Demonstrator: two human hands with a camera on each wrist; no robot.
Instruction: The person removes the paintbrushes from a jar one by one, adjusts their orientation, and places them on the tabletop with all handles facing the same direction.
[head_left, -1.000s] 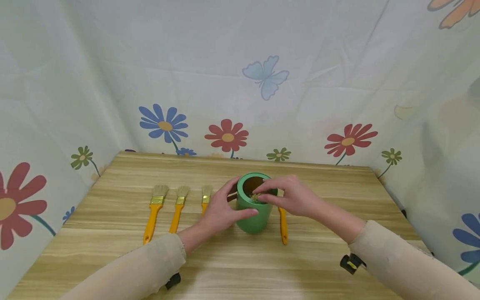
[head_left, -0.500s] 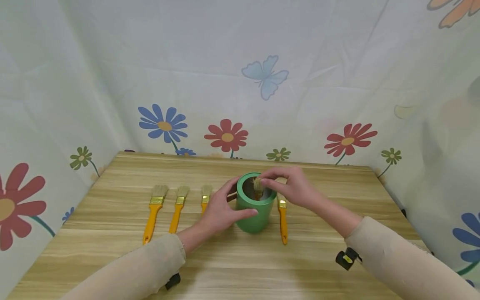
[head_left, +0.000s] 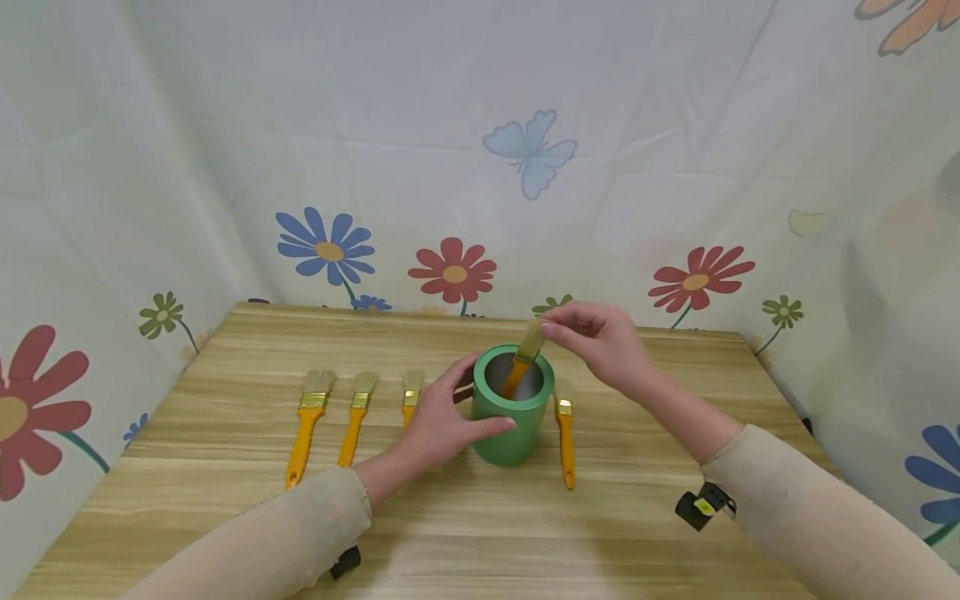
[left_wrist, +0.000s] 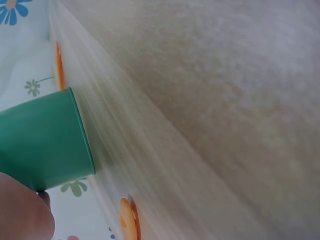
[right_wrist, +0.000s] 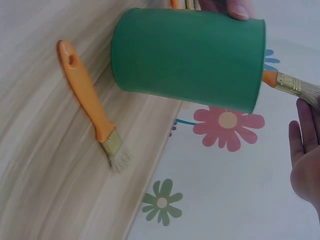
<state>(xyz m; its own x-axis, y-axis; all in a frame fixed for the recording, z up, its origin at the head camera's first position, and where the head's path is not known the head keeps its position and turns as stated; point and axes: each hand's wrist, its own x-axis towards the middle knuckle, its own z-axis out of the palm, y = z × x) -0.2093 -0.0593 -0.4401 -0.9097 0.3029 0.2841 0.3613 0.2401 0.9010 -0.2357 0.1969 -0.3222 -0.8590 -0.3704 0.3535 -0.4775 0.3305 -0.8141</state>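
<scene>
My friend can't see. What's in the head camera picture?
A right hand pinches a paintbrush by its bristles, handle down inside a green cup that the left hand holds. Four more brushes lie on the wooden table.

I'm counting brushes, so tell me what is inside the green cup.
One brush stands handle-down in the green cup, bristles sticking out, pinched by the right hand. The left hand holds the cup. The cup's wall hides its floor, so anything lying there cannot be seen.

No readable text — none anywhere.
</scene>
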